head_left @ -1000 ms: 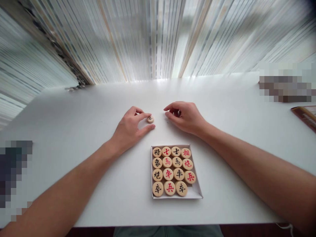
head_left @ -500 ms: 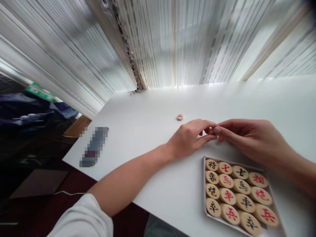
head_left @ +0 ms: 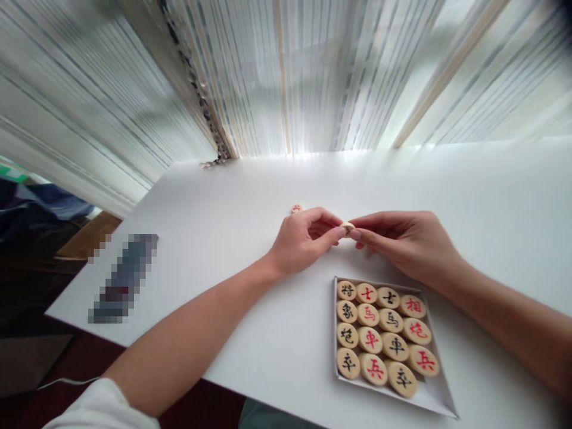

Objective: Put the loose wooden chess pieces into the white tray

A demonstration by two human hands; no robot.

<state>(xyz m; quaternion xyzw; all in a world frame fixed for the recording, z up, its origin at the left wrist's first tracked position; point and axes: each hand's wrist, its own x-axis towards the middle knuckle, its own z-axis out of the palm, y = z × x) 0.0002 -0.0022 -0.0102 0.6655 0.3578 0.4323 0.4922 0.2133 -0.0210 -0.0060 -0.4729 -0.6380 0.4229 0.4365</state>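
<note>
Between the fingertips of both hands is a round wooden Chinese chess piece (head_left: 347, 228), its marked face partly showing with dark strokes. My left hand (head_left: 306, 238) pinches it from the left, and my right hand (head_left: 402, 241) pinches it from the right. Just behind the left hand, a chess piece with a red character (head_left: 297, 208) lies on the table, partly covered by that hand. Nearer to me sits a shallow white box (head_left: 440, 396) with rows of chess pieces in red and black characters, face up. A bare gap shows at its front right corner.
The white table (head_left: 214, 226) runs back to striped string curtains (head_left: 308, 77). A dark pixelated object (head_left: 123, 277) lies near the table's left edge. A beaded chain (head_left: 201, 95) hangs by the curtain. A white cable (head_left: 67, 380) trails at lower left.
The view has shifted right, so everything sits further left. The held piece has been turned so its face shows more. Both hands still hold it, and the left hand now partly covers the loose red piece.
</note>
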